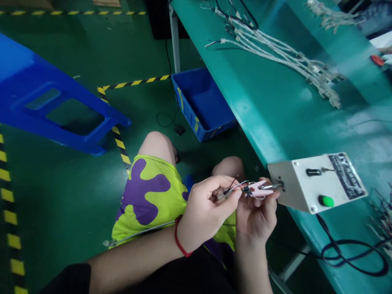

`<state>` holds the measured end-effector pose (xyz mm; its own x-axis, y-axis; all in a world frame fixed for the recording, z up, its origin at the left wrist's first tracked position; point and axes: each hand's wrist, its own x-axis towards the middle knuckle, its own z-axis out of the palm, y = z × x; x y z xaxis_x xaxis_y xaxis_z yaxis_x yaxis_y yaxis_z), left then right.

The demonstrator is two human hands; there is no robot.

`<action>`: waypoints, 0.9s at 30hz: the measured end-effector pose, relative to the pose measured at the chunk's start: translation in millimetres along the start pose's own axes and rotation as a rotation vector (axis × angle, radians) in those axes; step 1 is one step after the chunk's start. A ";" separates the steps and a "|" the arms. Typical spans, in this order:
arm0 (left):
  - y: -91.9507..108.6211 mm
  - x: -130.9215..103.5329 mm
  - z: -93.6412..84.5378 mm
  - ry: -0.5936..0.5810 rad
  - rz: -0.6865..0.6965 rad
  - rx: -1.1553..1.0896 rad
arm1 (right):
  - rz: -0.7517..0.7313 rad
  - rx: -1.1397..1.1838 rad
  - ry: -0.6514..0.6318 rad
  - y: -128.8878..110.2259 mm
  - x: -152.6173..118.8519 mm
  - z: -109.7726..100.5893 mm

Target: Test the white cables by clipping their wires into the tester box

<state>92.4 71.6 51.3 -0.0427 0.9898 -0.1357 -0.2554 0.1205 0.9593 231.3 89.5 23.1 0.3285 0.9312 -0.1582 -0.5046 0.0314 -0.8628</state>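
Note:
My left hand [208,208], a red band at its wrist, pinches the stripped end of a cable with thin black, white and red wires [234,188] fanning out. Those wires reach a pink clip [257,188], which sits on the metal shaft [274,185] of a small white machine [294,179]. My right hand [257,214] is turned palm up beneath, its thumb and fingers closed around the clip. Across my lap runs a pale cable [143,232] with a connector at its end. My fingers partly hide where wires and clip meet.
The machine, with a green knob [326,201], stands at the edge of the green table [263,110]. Several pale cables [281,57] lie farther back on it. Below are a blue bin [200,132] and, at left, a blue stool [58,102]. A black cord [352,261] loops at right.

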 end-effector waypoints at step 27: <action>-0.5 -2.5 -1.3 0.026 0.096 0.060 | 0.260 0.042 0.012 13.8 -22.9 -9.9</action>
<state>91.3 69.0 50.9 -0.0890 0.9949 -0.0483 -0.1908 0.0306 0.9811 224.8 65.0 10.0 0.1926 0.9056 -0.3779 -0.6057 -0.1933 -0.7718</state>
